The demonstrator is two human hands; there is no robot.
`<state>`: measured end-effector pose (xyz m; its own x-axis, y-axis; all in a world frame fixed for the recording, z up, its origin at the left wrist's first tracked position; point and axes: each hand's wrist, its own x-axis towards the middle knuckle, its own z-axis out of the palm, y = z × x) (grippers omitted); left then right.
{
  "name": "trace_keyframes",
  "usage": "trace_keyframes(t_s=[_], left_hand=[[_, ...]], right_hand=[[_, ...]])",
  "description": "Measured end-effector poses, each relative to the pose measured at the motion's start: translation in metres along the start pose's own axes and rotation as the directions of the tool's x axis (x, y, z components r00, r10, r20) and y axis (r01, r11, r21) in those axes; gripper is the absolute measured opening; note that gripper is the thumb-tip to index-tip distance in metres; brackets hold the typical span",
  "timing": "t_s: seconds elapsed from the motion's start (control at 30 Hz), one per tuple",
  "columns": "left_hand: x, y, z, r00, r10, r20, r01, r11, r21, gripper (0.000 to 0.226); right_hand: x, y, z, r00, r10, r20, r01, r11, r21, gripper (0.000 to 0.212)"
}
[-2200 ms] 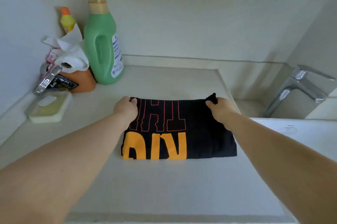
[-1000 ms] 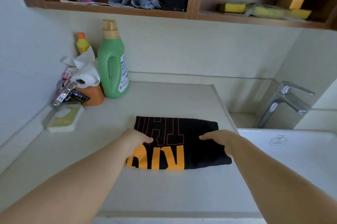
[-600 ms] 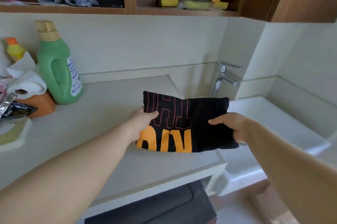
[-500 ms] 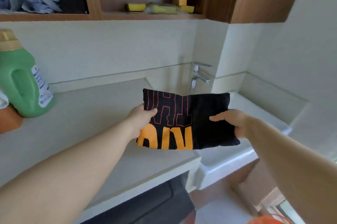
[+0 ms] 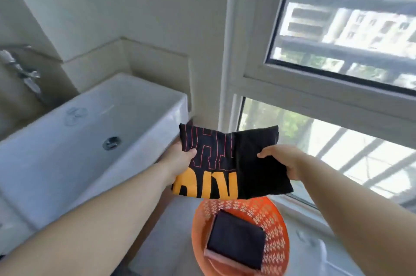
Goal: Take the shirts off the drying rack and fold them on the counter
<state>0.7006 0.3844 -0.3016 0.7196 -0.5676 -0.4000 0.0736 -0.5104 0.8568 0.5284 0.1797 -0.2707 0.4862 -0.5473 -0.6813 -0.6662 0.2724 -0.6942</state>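
A folded black shirt [image 5: 227, 163] with orange and red lettering hangs in the air between my hands, to the right of the sink and above an orange basket [image 5: 274, 221]. My left hand [image 5: 180, 161] grips its left edge, thumb on top. Holding the right edge is my right hand [image 5: 283, 161], thumb over the cloth and fingers under it. Inside the basket lies a folded dark garment [image 5: 236, 239] on top of something pink. The drying rack and the counter are out of view.
A white rectangular sink [image 5: 94, 131] with a drain stands at the left, with a chrome tap [image 5: 24, 73] at the far left. Large windows [image 5: 344, 14] fill the right side. The basket stands on a pale floor [image 5: 171, 244] below.
Both hands lifted the folded shirt off the counter and carried it right, past the sink. My view swung right too; the basket and window came into sight, the counter and bottles left it.
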Motion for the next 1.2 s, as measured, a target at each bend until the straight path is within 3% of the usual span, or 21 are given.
trace_keyframes(t_s=[0.2,0.33,0.43,0.67,0.73,0.8,0.87,0.93,1.0,1.13,1.2], left_hand=[[0.080,-0.099,0.135,0.959,-0.235,0.160,0.197,0.955,0.223,0.024],[0.138,-0.200,0.201,0.929,-0.327,0.170,0.264,0.913,0.312,0.013],[0.178,-0.284,0.244,0.907,-0.388,0.161,0.308,0.874,0.376,0.019],[0.265,-0.454,0.325,0.896,-0.443,0.040,0.353,0.763,0.542,0.061],[0.278,-0.489,0.339,0.919,-0.393,-0.009,0.282,0.643,0.712,0.083],[0.281,-0.519,0.353,0.960,-0.273,0.055,0.100,0.521,0.847,0.097],[0.282,-0.540,0.363,0.942,-0.234,0.240,-0.113,0.454,0.884,0.097],[0.287,-0.557,0.370,0.871,-0.353,0.343,-0.145,0.483,0.864,0.097],[0.295,-0.564,0.374,0.810,-0.459,0.365,-0.098,0.508,0.856,0.100],[0.299,-0.526,0.372,0.753,-0.558,0.349,-0.015,0.515,0.857,0.100],[0.288,-0.490,0.358,0.781,-0.529,0.330,0.000,0.529,0.848,0.093]], right_hand=[[0.119,0.158,-0.028,0.939,0.342,-0.033,-0.341,0.940,0.018,0.029],[0.198,0.262,-0.008,0.875,0.471,-0.109,-0.461,0.881,0.106,0.026],[0.261,0.336,0.014,0.826,0.548,-0.131,-0.527,0.834,0.162,0.028],[0.403,0.486,0.071,0.755,0.624,-0.202,-0.593,0.781,0.193,0.035],[0.423,0.509,0.081,0.716,0.574,-0.396,-0.607,0.793,0.051,0.046],[0.436,0.525,0.092,0.707,0.401,-0.583,-0.532,0.844,-0.065,0.049],[0.443,0.534,0.107,0.816,0.240,-0.525,-0.377,0.911,-0.169,0.048],[0.454,0.547,0.118,0.882,0.278,-0.380,-0.376,0.902,-0.212,0.056],[0.468,0.553,0.117,0.873,0.382,-0.305,-0.448,0.874,-0.187,0.064],[0.472,0.535,0.096,0.838,0.523,-0.159,-0.542,0.830,-0.129,0.073],[0.456,0.509,0.085,0.844,0.519,-0.136,-0.535,0.833,-0.139,0.073]])
